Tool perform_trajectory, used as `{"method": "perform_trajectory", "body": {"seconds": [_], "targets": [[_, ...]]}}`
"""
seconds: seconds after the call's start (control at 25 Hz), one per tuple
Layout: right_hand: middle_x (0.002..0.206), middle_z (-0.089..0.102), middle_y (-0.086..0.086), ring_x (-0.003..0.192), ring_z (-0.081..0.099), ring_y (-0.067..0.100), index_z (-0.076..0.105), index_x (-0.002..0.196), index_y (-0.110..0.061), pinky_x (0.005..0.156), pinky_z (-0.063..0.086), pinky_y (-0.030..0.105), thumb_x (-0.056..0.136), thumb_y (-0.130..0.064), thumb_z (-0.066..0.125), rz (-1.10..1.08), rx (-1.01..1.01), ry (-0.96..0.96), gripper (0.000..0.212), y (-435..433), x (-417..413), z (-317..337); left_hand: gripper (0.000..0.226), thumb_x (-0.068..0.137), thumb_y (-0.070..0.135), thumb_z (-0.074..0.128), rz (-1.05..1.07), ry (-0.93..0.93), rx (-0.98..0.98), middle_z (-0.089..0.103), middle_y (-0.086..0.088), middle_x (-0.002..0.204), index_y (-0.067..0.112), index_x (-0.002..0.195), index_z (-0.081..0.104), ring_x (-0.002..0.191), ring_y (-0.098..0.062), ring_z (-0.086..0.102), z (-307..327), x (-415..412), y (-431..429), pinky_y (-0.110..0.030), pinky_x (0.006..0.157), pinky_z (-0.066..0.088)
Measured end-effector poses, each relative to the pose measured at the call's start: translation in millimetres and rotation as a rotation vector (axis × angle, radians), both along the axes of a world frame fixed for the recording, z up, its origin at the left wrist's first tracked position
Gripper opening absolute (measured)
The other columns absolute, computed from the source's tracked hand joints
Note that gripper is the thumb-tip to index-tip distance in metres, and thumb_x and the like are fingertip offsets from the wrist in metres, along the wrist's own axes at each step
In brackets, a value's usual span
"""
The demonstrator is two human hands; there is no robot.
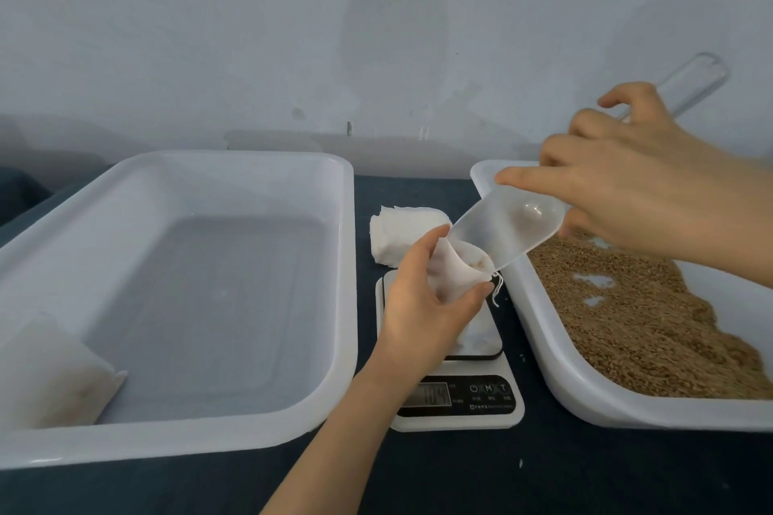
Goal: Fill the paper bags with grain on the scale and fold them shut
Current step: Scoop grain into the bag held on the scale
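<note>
The big white tray (251,158) on the left holds one filled bag (46,372) in its near corner; the right tray (585,401) holds the loose grain (648,326). Between them sits the scale (460,416), with a stack of empty bags (401,230) just behind it. The right hand (636,188) grips a clear scoop (510,230) near its handle, mouth tipped into the paper bag (451,276). The left hand (422,314) pinches that bag open by its rim; its base seems to rest on the platform, though the hand hides most of it. Filling is the step in hand, and a little grain shows inside. Next, empty the scoop, lift it clear, check the weight, then fold the top
</note>
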State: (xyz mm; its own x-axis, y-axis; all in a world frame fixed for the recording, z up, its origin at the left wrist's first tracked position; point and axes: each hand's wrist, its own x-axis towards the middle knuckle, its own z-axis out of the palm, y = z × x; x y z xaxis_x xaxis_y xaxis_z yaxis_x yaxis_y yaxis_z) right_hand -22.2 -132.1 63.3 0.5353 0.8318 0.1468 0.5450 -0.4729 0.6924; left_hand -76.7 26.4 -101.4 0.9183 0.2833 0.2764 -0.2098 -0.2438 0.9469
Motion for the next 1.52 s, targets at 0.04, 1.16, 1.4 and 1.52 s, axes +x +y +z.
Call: {"method": "perform_trajectory", "body": {"seconds": [0.04,1.16,1.4,1.52], "targets": [[0.083,0.064,0.003,0.084,0.056,0.029,0.058,0.123,-0.028,0.092,0.022,0.050,0.062,-0.019,0.082,0.062,0.028,-0.057,0.066,1,-2,-1,0.068,0.076,0.033,0.077,0.013,-0.001,0.008,0.051,0.024,0.120,0.040,0.133,0.041,0.111,0.011,0.046,0,0,1,0.002,0.080,0.039],[0.114,0.057,0.014,0.089,0.060,0.031,0.032,0.132,-0.032,0.074,0.053,0.044,0.084,-0.062,0.038,-0.698,0.599,0.444,0.057,-115,79,-121,0.059,0.075,0.037,0.077,0.077,-0.051,0.020,0.053,0.031,0.111,0.046,0.124,0.044,0.105,0.014,0.050,-5,3,7,0.002,0.076,0.039],[0.112,0.058,0.011,0.093,0.058,0.032,0.040,0.132,-0.034,0.077,0.052,0.045,0.092,-0.047,0.043,-0.712,0.593,0.426,0.042,-118,84,-125,0.059,0.075,0.037,0.077,0.080,-0.056,0.016,0.054,0.033,0.110,0.047,0.123,0.045,0.104,0.013,0.050,-5,2,7,0.001,0.076,0.040],[0.091,0.056,0.004,0.081,0.058,0.028,0.043,0.133,-0.042,0.071,0.054,0.042,0.091,-0.042,0.043,-0.683,0.561,0.397,0.042,-118,85,-128,0.059,0.074,0.039,0.077,0.072,-0.053,0.015,0.053,0.035,0.109,0.051,0.121,0.043,0.103,0.015,0.050,-5,1,6,0.002,0.073,0.041]]}}
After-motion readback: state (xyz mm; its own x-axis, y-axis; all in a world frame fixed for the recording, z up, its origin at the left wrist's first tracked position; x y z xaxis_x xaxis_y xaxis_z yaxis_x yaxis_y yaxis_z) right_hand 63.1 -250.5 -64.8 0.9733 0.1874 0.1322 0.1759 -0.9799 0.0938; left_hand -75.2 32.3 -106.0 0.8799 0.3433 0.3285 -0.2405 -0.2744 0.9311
